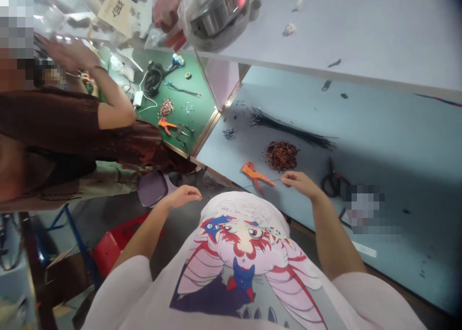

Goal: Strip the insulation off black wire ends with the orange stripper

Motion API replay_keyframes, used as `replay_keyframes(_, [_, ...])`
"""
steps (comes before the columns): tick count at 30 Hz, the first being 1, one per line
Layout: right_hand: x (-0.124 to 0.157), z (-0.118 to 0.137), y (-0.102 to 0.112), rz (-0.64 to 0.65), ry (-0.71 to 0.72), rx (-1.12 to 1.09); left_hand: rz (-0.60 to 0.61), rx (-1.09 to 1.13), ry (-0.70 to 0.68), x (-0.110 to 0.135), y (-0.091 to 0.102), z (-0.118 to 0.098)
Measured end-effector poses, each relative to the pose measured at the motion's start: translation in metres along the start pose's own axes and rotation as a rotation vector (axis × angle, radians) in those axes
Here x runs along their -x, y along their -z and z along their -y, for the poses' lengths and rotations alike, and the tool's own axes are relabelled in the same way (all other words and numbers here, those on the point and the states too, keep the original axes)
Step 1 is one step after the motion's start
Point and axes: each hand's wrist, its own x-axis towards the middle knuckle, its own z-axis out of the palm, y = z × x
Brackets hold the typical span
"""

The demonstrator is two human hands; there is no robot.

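My right hand [299, 183] is at the front edge of the blue table, its fingers pinched on one end of a thin dark wire [252, 185]. The wire runs leftward past the orange wire stripper [257, 174], which lies on the table. My left hand [186, 196] hangs in the air beyond the table edge, fingertips pressed together; whatever they hold, if anything, is too small to make out. Behind the stripper sits a heap of short brown-copper wire pieces [282, 156]. A bundle of long dark wires [292, 127] lies farther back. Black-handled scissors [334, 180] rest right of my right hand.
Small metal terminals [228, 133] lie at the table's left. A white shelf [342, 36] spans above the back, bearing a metal pan [220, 12]. On the left, a co-worker's arm [113, 104] is beside a green table [202, 109]. A red stool [111, 246] stands below.
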Motion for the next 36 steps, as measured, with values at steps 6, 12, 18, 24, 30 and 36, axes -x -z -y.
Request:
replay_keyframes(6, [0.014,0.002,0.008,-0.006,0.011,-0.197,0.007,0.011,-0.018,0.0,0.025,-0.024])
replay_keyframes(12, [0.041,-0.005,0.001,-0.11,0.041,-0.402,0.028,-0.097,-0.039,-0.023,0.053,-0.037])
replay_keyframes(18, [0.041,0.015,-0.041,-0.228,-0.013,-0.314,-0.049,-0.32,0.028,-0.065,0.074,-0.027])
replay_keyframes(24, [-0.01,0.056,-0.111,-0.304,0.055,-0.044,-0.202,-0.488,-0.09,-0.112,0.062,-0.035])
replay_keyframes(30, [-0.041,0.088,-0.132,-0.324,0.12,-0.007,0.059,-0.292,-0.358,-0.137,-0.014,-0.07])
replay_keyframes(36, [-0.04,0.101,-0.122,-0.224,0.092,-0.123,0.113,-0.009,-0.394,-0.138,-0.04,-0.074])
